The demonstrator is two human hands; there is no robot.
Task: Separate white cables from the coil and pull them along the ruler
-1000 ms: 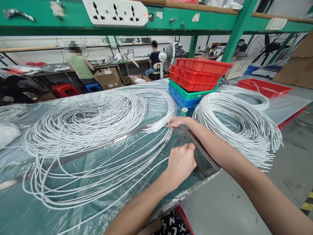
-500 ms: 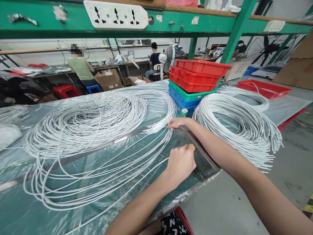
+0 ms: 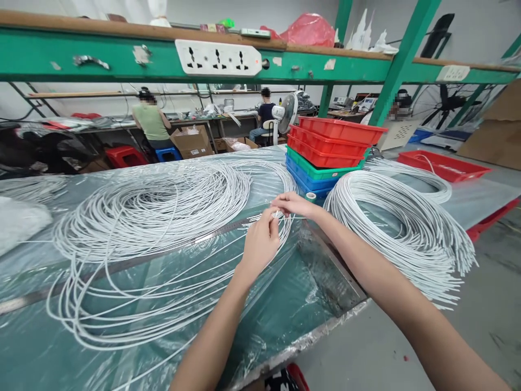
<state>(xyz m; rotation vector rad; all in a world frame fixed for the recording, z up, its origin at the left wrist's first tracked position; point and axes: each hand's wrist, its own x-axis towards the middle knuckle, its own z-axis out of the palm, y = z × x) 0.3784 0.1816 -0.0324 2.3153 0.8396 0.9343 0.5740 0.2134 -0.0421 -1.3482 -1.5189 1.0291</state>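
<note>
My left hand (image 3: 262, 239) is closed in a pinch around a white cable (image 3: 277, 214), whose short tip shows at the fingertips. Close against it, my right hand (image 3: 292, 204) has its fingers curled together over white cable; the exact grip is partly hidden. Beneath both hands lie the cut ends (image 3: 253, 218) of a bundle. Loose loops of white cable (image 3: 163, 293) spread leftward over the plastic-covered table. Behind them is a large coil (image 3: 154, 212). Another thick coil (image 3: 407, 233) lies beyond my right forearm, its ends hanging past the table edge.
Stacked red, green and blue trays (image 3: 329, 144) stand behind the hands, beside a small tape roll (image 3: 311, 196). A metal ruler strip (image 3: 211, 234) and a metal angle bar (image 3: 334, 266) lie on the table. A green beam (image 3: 122, 60) with a power strip (image 3: 217, 57) crosses above. Two people sit behind.
My left hand has moved up and left from near the table corner to meet my right hand at the cable ends. The view has tilted up slightly.
</note>
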